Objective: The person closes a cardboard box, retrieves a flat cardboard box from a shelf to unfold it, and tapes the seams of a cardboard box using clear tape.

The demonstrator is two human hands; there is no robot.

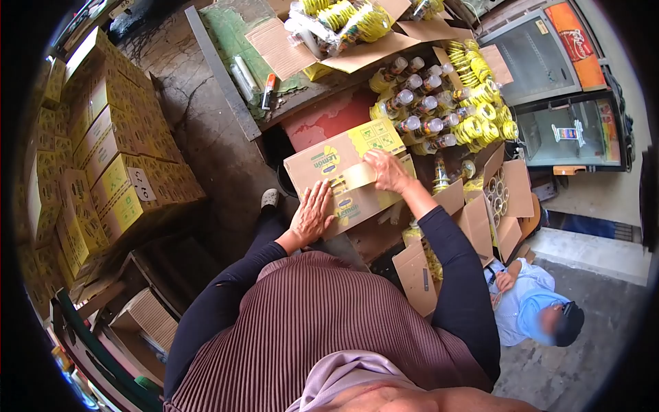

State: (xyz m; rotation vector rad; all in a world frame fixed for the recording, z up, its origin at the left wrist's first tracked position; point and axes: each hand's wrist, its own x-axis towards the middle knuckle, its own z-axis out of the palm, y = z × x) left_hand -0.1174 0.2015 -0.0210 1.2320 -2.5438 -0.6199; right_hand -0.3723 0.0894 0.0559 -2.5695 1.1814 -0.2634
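Observation:
A closed yellow-and-brown carton [371, 139] printed "Lemon" lies tilted in front of me. My left hand [314, 211] rests flat on its near left part, fingers stretched out. A pale strip of packing tape [353, 177] runs along the carton's middle, from near my left fingertips to my right hand. At the strip's other end, my right hand [390, 172] has its fingers curled closed over the tape. Whether a tape roll is inside that hand cannot be seen.
Stacked yellow cartons [113, 137] stand at left. A cutter with an orange handle [268, 90] lies on the green bench [226, 34]. Clear bottles [412, 96] with yellow labels crowd the right, beside an open carton [511, 199]. A person [528, 299] is at lower right.

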